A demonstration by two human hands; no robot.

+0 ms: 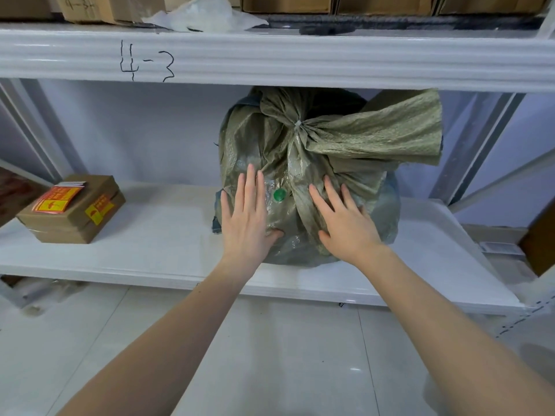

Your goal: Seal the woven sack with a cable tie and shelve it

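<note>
A bulging olive-green woven sack [303, 163] stands on the white lower shelf [156, 235] under the beam marked 4-3. Its neck is gathered tight by a pale cable tie [298, 124], and the loose mouth fans out to the right. A green cap shows through the fabric low on its front. My left hand [247, 214] lies flat on the sack's front with straight fingers. My right hand [345, 219] presses flat on the sack beside it, fingers spread.
A brown cardboard box [72, 210] with red and yellow stickers sits at the shelf's left. The upper shelf beam [300, 60] hangs just above the sack's top. Cartons and a white plastic bag [204, 15] fill the upper shelf. Tiled floor lies below.
</note>
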